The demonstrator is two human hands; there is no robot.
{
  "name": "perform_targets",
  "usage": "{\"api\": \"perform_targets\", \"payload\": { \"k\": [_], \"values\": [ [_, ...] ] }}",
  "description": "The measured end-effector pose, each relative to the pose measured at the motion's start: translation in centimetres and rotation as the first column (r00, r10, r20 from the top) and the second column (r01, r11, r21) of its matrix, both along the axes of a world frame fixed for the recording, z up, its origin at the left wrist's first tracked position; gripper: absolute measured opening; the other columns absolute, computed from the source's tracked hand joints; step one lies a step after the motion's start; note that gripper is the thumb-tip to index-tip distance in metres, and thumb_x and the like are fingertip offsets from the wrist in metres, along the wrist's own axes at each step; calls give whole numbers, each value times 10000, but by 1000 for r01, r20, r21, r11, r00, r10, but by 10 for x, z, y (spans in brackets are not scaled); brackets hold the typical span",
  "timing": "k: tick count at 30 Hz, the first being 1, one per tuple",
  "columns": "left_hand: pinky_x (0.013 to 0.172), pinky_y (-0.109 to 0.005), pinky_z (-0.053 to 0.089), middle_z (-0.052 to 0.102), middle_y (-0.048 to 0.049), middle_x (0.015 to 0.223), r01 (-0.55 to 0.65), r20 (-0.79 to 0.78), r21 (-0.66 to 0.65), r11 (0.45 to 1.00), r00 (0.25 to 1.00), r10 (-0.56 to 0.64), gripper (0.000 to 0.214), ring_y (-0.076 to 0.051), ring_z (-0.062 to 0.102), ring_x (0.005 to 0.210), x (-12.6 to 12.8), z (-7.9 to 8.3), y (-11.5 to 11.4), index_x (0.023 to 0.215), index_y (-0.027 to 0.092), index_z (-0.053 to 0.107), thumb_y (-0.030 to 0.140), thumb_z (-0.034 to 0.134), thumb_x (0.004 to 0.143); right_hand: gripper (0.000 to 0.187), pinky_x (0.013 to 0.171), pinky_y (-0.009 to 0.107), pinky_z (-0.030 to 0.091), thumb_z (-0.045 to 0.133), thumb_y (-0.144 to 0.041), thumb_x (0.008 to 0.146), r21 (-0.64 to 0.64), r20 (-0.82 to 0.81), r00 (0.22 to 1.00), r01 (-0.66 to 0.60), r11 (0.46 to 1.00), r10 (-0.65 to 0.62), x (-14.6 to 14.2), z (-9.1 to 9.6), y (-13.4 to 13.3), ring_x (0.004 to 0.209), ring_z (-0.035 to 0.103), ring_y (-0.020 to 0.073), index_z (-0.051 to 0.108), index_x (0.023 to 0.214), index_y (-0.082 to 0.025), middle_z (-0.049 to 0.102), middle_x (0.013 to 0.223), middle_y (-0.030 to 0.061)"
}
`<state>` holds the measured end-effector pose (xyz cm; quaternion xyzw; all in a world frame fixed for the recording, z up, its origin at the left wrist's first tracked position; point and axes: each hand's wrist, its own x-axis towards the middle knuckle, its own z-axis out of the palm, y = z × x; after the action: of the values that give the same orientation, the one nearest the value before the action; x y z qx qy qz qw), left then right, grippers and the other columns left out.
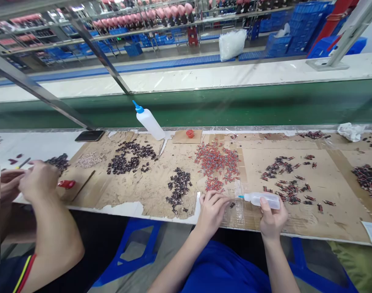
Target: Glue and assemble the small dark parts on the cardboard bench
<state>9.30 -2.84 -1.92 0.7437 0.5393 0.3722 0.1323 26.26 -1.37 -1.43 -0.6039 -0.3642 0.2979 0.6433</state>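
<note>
My right hand [274, 219] is wrapped around a clear squeeze bottle [266, 200], tipped on its side with its thin blue nozzle pointing left. My left hand [212, 207] is low over the cardboard [253, 158], fingers bent together at the near edge of a pile of small red parts [216, 160]. What its fingertips hold, if anything, is hidden. One small dark piece [232, 205] lies between that hand and the nozzle. Dark parts [179, 189] are heaped to the left. Several red-and-black pieces [291, 187] are scattered beyond the right hand.
A white bottle with a blue spout [151, 124] stands at the back, near a red cap [190, 133] and a black phone [90, 136]. At left, a co-worker's hands [36, 179] work by a red object [66, 184]. Metal posts [100, 53] rise behind the bench.
</note>
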Motion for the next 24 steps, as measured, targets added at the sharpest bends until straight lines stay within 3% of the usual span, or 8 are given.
{"api": "perform_targets", "payload": {
  "k": [5, 8, 12, 19, 24],
  "values": [
    [801, -368, 319, 734, -17, 904, 53, -16, -6, 999, 998, -53, 86, -210, 578, 945, 2, 0, -2, 934, 238, 695, 254, 663, 856, 355, 508, 253, 419, 726, -481, 643, -3, -62, 998, 18, 1000, -19, 4, -9, 1, 530, 538, 133, 619, 768, -166, 605, 648, 3],
    [791, -355, 314, 725, -5, 875, 86, -57, -11, 996, 995, -87, 77, -188, 575, 913, 3, -1, -1, 872, 253, 701, 213, 635, 874, 336, 525, 257, 423, 698, -471, 685, 5, -51, 999, 14, 1000, -14, 6, -15, 0, 559, 546, 138, 621, 796, -163, 617, 690, 15],
    [807, -350, 312, 723, -1, 886, 113, -124, -14, 994, 986, -113, 131, -171, 573, 906, 2, -2, 2, 947, 251, 682, 171, 589, 900, 326, 531, 254, 417, 689, -456, 701, 18, -57, 998, 21, 1000, -20, 8, -21, 1, 563, 536, 133, 626, 819, -159, 610, 696, 12],
    [787, -364, 321, 721, -37, 908, -2, -139, -14, 1000, 990, 0, 131, -197, 576, 911, -1, 1, 8, 920, 238, 692, 191, 570, 907, 335, 517, 258, 428, 713, -467, 665, -5, -8, 1000, 7, 1000, -7, 4, -7, -1, 547, 555, 146, 621, 774, -164, 614, 647, 10],
    [875, -399, 356, 746, -49, 975, 81, -13, -93, 992, 996, -83, 226, -217, 612, 1007, -2, -1, 4, 1090, 242, 651, 194, 611, 873, 293, 491, 256, 432, 711, -442, 681, -17, 136, 987, -85, 996, 86, 3, -1, -6, 508, 551, 145, 622, 757, -174, 612, 605, 5]
  ]
}}
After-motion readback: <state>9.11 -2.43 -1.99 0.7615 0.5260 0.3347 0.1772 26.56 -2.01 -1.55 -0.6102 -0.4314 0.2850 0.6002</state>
